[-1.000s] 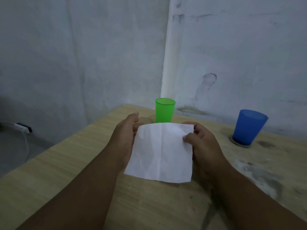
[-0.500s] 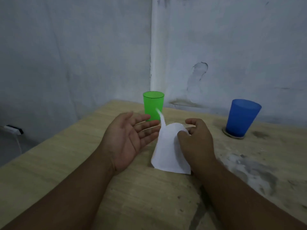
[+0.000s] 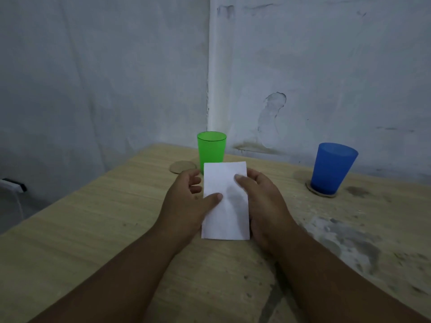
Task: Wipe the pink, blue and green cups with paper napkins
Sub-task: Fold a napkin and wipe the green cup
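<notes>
Both hands, left (image 3: 186, 201) and right (image 3: 261, 201), pinch the folded napkin (image 3: 225, 206) above the table (image 3: 93, 229).

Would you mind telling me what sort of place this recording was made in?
Probably a plain room at home or in a workshop: a worn wooden table stands in the corner of bare, stained plaster walls, with a green cup and a blue cup on it.

Light wood-grain table (image 3: 93, 229), grey stains right of the right hand (image 3: 263, 206), green cup (image 3: 211, 149) just beyond both hands, bare round coaster (image 3: 182, 166) (beyond left hand (image 3: 186, 203)), blue cup (image 3: 332, 167) on coaster (image 3: 320, 194) far right
</notes>
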{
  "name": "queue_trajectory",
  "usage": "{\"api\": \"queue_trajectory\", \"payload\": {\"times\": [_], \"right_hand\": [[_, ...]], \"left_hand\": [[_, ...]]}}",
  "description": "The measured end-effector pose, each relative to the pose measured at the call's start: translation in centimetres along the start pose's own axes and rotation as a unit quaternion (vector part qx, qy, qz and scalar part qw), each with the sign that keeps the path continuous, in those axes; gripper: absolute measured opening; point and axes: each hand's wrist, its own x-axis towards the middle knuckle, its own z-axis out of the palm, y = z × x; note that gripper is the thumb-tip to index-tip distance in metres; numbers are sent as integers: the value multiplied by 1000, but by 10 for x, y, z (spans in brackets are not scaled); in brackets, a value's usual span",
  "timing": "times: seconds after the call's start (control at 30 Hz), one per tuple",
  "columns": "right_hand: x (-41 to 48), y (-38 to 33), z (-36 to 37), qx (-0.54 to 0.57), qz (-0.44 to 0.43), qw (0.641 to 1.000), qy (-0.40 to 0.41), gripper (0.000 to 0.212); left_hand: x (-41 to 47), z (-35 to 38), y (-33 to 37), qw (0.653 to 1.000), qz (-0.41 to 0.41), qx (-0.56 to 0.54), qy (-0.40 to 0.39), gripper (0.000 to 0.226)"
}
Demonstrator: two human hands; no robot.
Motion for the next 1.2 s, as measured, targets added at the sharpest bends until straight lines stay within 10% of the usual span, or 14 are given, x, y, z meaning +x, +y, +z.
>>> {"api": "queue_trajectory", "payload": {"times": [0.23, 0.93, 1.2], "right_hand": [[1, -3, -5, -74, -65, 995, 26, 40], [-3, 1, -8, -102, -73, 992, -29, 37], [-3, -4, -2, 17, -21, 1000, -9, 34]], "left_hand": [[-1, -7, 8, 984, -53, -136, -99, 27], [12, -13, 3, 956, -91, -270, -64, 10], [12, -13, 0, 964, -86, -245, -53, 43]]}}
